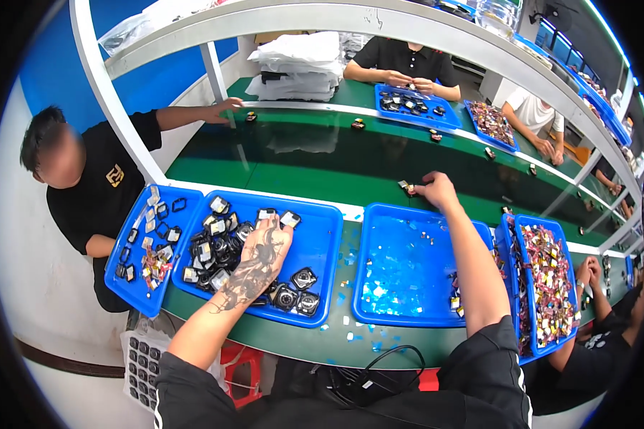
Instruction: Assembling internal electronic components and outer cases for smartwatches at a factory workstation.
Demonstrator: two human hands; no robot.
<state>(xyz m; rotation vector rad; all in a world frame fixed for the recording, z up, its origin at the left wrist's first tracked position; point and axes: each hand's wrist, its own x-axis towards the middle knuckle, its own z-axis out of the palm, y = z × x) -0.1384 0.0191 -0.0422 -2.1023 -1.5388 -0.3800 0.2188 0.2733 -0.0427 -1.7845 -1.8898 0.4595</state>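
Observation:
My left hand (266, 249), tattooed across its back, is over a blue tray (315, 247) of small square black casings (218, 247). Its fingers curl down at a black casing with a pale label (290, 219); a second labelled casing (267, 214) shows at the fingertips. The grip is partly hidden by the hand's back. Stretched over the green conveyor belt (293, 168), my right hand (438, 191) pinches a small dark electronic part (408, 187) with yellow and red bits. Below that arm lies another blue tray (401, 264), holding blue film scraps and several small parts.
Right of me, a blue tray (574, 307) is heaped with small wired parts. At left, another tray (139, 279) holds frames and parts, beside a person in black (100, 171). Other people sit across the belt. A metal frame (265, 28) crosses overhead.

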